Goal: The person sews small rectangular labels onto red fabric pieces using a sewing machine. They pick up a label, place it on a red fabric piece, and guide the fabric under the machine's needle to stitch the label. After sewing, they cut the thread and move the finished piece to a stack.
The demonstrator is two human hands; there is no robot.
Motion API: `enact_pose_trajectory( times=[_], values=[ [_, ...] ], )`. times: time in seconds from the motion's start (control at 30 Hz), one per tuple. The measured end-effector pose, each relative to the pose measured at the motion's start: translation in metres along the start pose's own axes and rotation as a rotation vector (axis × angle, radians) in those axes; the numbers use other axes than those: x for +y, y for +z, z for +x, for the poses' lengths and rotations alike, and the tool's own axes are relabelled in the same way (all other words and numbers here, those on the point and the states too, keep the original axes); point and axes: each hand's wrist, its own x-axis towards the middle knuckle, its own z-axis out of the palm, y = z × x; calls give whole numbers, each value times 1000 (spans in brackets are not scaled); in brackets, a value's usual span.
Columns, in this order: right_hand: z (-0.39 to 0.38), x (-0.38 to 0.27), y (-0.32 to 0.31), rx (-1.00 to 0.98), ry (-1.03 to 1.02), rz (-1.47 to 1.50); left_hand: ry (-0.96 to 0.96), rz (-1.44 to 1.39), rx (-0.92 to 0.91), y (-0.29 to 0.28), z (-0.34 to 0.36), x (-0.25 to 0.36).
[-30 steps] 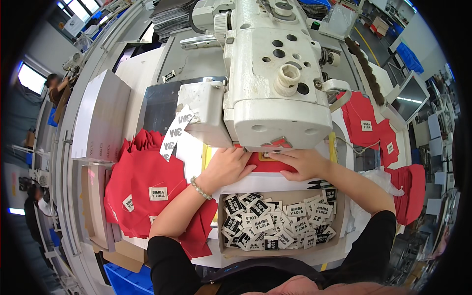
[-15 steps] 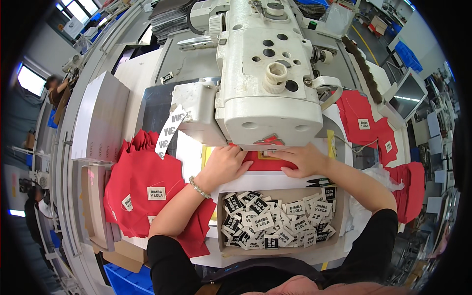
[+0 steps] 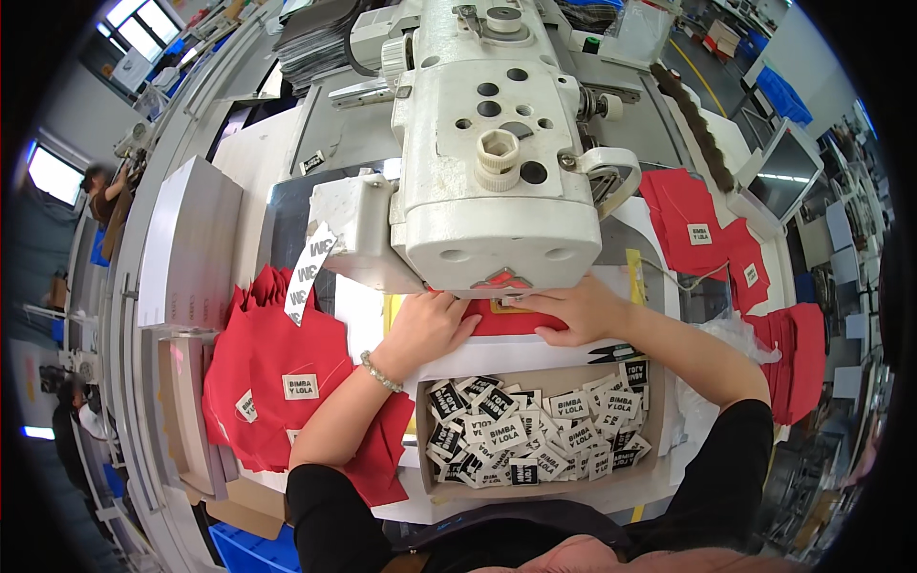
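A red fabric piece (image 3: 506,323) lies flat under the head of a white industrial sewing machine (image 3: 495,239). My left hand (image 3: 425,329), with a beaded bracelet above it, rests on the fabric's left part, thumb spread and fingertips partly hidden under the machine head. My right hand (image 3: 585,310) lies on the right part, fingers stretched toward a small yellow-edged frame (image 3: 504,307) on the fabric. Both hands press down without gripping. Just in front stands a shallow cardboard box (image 3: 544,488) full of black and white woven labels (image 3: 506,432).
Red fabric pieces with labels lie piled at left (image 3: 277,344) and at right (image 3: 676,212). A folded red stack (image 3: 798,368) is farther right. Black-handled thread snips (image 3: 616,354) lie by the box. A tall white carton (image 3: 191,244) stands left; a small screen (image 3: 785,172) stands right.
The whole view has shifted slightly, so the machine head sits a little farther left. Both hands keep nearly the same place on the red fabric.
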Motion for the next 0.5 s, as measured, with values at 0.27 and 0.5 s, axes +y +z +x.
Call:
enact_pose_trajectory(
  times=[0.27, 0.5],
  values=[
    [1, -4, -6, 66, -50, -106, -21, -6, -34, -1, -1, 0],
    [-1, -3, -4, 49, -41, -97, 69, 4, 67, 3, 2, -2]
  ],
)
